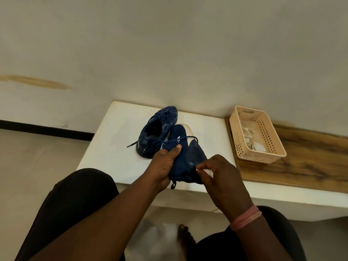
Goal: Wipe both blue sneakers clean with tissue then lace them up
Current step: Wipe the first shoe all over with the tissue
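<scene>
While the left hand clasped the nearer blue sneaker about its upper, thumb laid along the knit, the right hand pinched a small wad of white tissue against the shoe's heel side; both grips were thus occupied, neither free to catch anything. The held sneaker stood tilted near the front edge of the white worktop, its toe resting against the second sneaker, which lay on the worktop behind it. A loose lace crossed the held shoe and another trailed from the second one towards the left. The likeliest mishaps appeared to be these: a firm wiping stroke could have pushed the held shoe into its neighbour and shifted it; a dangling lace could have snagged under the wiping fingers; and the shoe, being so close to the front edge, could have slipped off towards the lap if the left grip loosened. Open worktop lay to the left of the shoes, whereas to the right a beige basket holding used tissue stood on a wooden board, limiting room there.
</scene>
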